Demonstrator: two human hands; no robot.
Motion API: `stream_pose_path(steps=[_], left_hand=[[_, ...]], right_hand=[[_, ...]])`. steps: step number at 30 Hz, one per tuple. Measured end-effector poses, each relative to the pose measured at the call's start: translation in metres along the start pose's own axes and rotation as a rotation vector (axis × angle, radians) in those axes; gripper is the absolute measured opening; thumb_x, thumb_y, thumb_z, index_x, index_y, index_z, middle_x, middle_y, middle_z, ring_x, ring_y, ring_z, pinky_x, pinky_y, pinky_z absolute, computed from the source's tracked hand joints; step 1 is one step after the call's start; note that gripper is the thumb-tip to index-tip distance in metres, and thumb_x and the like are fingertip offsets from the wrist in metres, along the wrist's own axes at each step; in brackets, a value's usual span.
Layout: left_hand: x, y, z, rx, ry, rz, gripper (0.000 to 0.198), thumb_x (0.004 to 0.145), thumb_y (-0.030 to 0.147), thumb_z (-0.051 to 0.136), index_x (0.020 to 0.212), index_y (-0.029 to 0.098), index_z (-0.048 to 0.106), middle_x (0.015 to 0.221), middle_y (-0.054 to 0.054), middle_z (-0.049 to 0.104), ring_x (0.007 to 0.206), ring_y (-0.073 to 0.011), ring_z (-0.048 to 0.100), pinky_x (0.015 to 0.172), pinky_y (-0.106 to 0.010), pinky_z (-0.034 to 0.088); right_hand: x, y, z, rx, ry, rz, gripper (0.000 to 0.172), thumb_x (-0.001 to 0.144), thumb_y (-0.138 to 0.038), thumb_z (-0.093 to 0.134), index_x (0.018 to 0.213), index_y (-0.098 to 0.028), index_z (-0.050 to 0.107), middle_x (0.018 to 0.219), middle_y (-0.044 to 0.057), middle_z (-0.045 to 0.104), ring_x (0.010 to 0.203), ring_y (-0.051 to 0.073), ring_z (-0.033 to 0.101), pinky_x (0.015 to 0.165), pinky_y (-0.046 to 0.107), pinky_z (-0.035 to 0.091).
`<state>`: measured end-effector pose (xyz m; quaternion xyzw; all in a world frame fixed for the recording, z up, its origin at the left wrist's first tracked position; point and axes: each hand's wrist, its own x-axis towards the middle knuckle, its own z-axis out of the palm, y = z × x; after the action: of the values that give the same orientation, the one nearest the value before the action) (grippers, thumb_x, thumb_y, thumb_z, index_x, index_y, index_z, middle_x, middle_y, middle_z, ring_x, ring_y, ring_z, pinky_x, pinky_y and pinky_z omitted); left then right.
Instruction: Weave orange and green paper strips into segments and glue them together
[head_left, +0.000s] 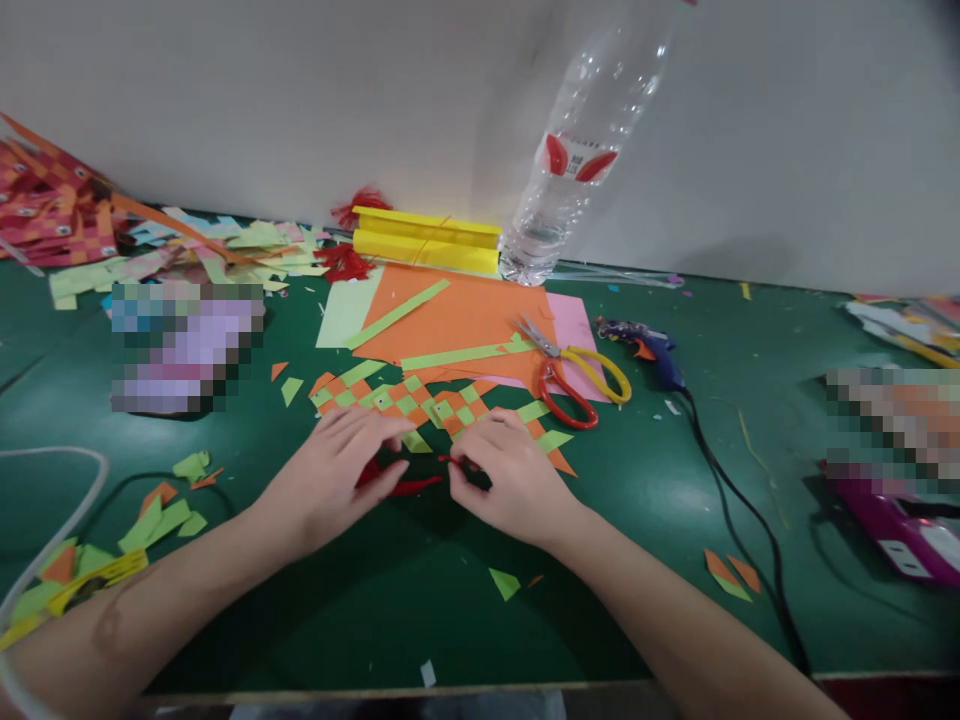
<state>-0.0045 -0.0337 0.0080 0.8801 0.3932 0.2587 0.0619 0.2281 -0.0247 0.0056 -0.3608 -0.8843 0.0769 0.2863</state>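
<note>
My left hand (pixel 341 470) is curled around a red tassel (pixel 416 487), its thumb and forefinger tips apart. The tassel's strands stick out below my thumb toward the right, and its upper part is mostly hidden by the hand. My right hand (pixel 514 475) pinches a thin red end of cord between thumb and fingertips, just across a small gap. Right behind both hands lie several woven paper fish (pixel 409 402) in orange and green checks, with small eyes. My right hand partly covers the rightmost fish.
Scissors (pixel 574 372) rest on orange paper sheets (pixel 457 310). Beyond them stand a plastic bottle (pixel 577 160) and a folded yellow piece (pixel 427 240). A blue glue gun (pixel 649 350) trails a black cable (pixel 739 490). Paper scraps (pixel 169 520) lie at left; a magenta device (pixel 892 530) is at right.
</note>
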Motion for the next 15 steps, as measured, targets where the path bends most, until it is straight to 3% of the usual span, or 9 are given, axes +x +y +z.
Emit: stream_pose_path(steps=[3, 5, 9, 15], left_hand=[[0.002, -0.025, -0.014, 0.270, -0.002, -0.049, 0.022, 0.097, 0.031, 0.043, 0.111, 0.019, 0.056, 0.103, -0.008, 0.067, 0.097, -0.0250, 0.060, 0.087, -0.040, 0.041], [0.004, -0.045, -0.026, 0.448, -0.014, -0.185, 0.027, 0.099, 0.032, 0.039, 0.111, 0.017, 0.058, 0.108, -0.011, 0.066, 0.101, -0.0275, 0.058, 0.089, -0.042, 0.039], [0.003, -0.076, -0.042, 0.583, -0.078, -0.377, 0.034, 0.098, 0.036, 0.038, 0.108, 0.014, 0.062, 0.111, -0.014, 0.066, 0.108, -0.0326, 0.055, 0.088, -0.044, 0.037], [-0.001, -0.086, -0.034, 0.566, -0.157, -0.302, 0.032, 0.097, 0.042, 0.042, 0.102, 0.020, 0.065, 0.103, -0.008, 0.069, 0.097, -0.0270, 0.057, 0.083, -0.040, 0.037]], right_hand=[[-0.001, -0.002, -0.001, -0.036, -0.095, -0.068, 0.012, 0.079, -0.013, 0.049, 0.068, -0.018, 0.052, 0.062, -0.002, 0.054, 0.060, 0.012, 0.045, 0.081, 0.030, 0.038], [-0.001, -0.002, -0.001, -0.041, -0.167, -0.108, 0.013, 0.078, -0.014, 0.048, 0.067, -0.018, 0.052, 0.062, -0.001, 0.053, 0.061, 0.012, 0.044, 0.083, 0.030, 0.039], [-0.001, -0.002, -0.002, -0.045, -0.233, -0.148, 0.015, 0.079, -0.014, 0.047, 0.065, -0.018, 0.052, 0.061, -0.002, 0.052, 0.059, 0.012, 0.040, 0.084, 0.029, 0.039], [-0.003, -0.002, -0.002, -0.044, -0.285, -0.230, 0.021, 0.086, -0.021, 0.048, 0.067, -0.018, 0.055, 0.061, -0.002, 0.053, 0.060, 0.012, 0.042, 0.086, 0.031, 0.037]])
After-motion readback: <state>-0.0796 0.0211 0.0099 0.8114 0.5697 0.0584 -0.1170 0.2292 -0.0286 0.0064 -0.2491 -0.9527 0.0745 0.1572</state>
